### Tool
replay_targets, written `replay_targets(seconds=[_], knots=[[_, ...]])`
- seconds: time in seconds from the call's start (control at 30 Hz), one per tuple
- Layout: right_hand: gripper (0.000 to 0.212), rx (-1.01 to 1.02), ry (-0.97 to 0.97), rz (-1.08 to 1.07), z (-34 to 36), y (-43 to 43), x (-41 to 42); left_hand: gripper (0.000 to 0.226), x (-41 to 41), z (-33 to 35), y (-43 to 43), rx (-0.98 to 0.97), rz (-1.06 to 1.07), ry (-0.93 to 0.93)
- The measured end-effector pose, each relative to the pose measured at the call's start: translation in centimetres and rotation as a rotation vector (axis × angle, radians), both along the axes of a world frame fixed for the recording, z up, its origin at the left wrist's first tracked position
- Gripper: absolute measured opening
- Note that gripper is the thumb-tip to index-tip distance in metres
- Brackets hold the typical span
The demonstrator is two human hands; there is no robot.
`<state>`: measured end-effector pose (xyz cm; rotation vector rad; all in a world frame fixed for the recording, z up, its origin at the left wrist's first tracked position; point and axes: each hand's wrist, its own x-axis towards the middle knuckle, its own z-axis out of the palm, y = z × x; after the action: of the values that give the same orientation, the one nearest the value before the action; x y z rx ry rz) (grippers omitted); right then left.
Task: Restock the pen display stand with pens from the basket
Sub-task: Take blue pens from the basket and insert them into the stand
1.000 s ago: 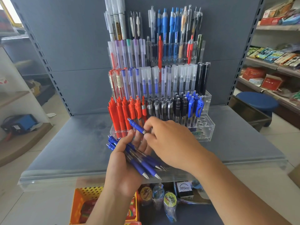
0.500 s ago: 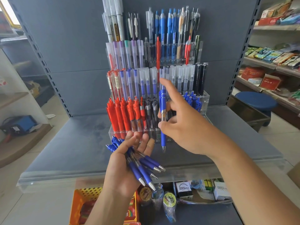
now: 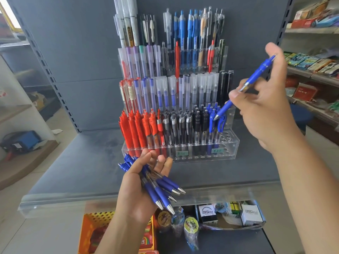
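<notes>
- Your right hand point(image 3: 266, 110) pinches one blue pen point(image 3: 256, 73) between thumb and fingers. The pen is tilted, tip down, and its tip sits just at the blue pens point(image 3: 212, 118) already standing in the bottom row of the display stand point(image 3: 231, 147). It is not yet in a hole.
- Your left hand point(image 3: 135, 191) lies palm up just in front of the stand. Its fingers curl loosely around a bundle of blue pens point(image 3: 161, 189), tips pointing toward you.
- I judge the job as partly done. The red and black sections look full and a few blue pens are seated. The empty holes point(image 3: 226, 139) at the right end of the bottom row wait for the bundle.
- The pens in the bundle overlap, so you cannot count them surely.
- The basket point(image 3: 91, 224) is mostly hidden by the shelf point(image 3: 82, 171) and your left forearm. Whether more pens lie in it cannot be told.
- The small labels on the stand's front are unreadable, and the tallest pens are cut off at the top.
</notes>
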<state>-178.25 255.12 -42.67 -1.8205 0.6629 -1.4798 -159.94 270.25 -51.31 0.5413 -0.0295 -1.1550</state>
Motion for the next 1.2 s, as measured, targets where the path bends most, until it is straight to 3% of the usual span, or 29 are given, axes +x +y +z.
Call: replay_targets(seconds=[0.33, 0.5, 0.93, 1.2], knots=[[0.083, -0.116, 0.021, -0.168, -0.9, -1.2, -0.6, 0.016, 0.0, -0.2, 0.1, -0.006, 0.0, -0.038], [0.084, -0.07, 0.128, -0.253, -2.7, -2.3, -0.3, 0.007, 0.1, -0.3, 0.1, 0.006, 0.001, -0.041], [0.081, -0.069, 0.285, -0.244, -4.7, -2.5, 1.4, 0.025, 0.0, -0.3, 0.1, 0.003, -0.005, -0.055], [0.078, -0.078, 0.366, -0.185, -4.7, -2.0, 1.3, 0.022, 0.0, -0.2, 0.1, 0.0, -0.005, -0.052]])
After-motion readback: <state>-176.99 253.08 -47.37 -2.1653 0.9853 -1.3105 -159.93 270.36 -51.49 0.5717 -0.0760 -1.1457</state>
